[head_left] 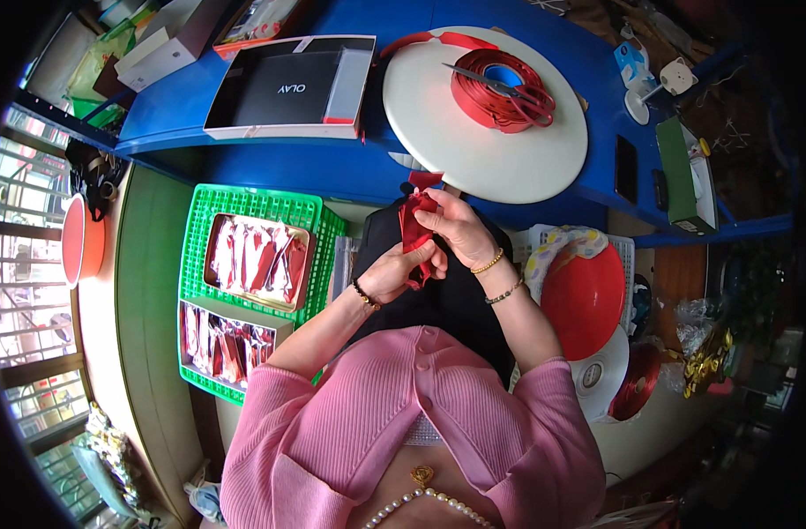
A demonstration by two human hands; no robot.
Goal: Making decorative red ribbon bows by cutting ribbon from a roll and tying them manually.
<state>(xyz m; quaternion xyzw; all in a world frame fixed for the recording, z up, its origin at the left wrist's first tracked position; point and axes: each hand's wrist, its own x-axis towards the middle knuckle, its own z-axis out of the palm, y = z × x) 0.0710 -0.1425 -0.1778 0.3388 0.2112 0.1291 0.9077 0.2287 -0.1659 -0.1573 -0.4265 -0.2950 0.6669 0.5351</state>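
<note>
A folded length of red ribbon [413, 231] is held upright over my lap, just in front of the table edge. My left hand [394, 272] grips its lower part, with the fingers curled round it. Higher up, my right hand [461, 233] pinches the ribbon between thumb and fingers. Beyond my hands lies a round white board [425, 119], which carries a large roll of red ribbon [482, 108] with a blue core. Scissors with red handles [535, 104] rest across that roll. The exact folds between my fingers are hidden.
At left, a green plastic crate [319, 264] holds trays of wrapped red pieces. An open box [284, 132] and a dark phone [626, 167] lie on the blue table [385, 167]. To my right are a red basin [584, 291], a white reel [594, 375] and a red ribbon reel [637, 379].
</note>
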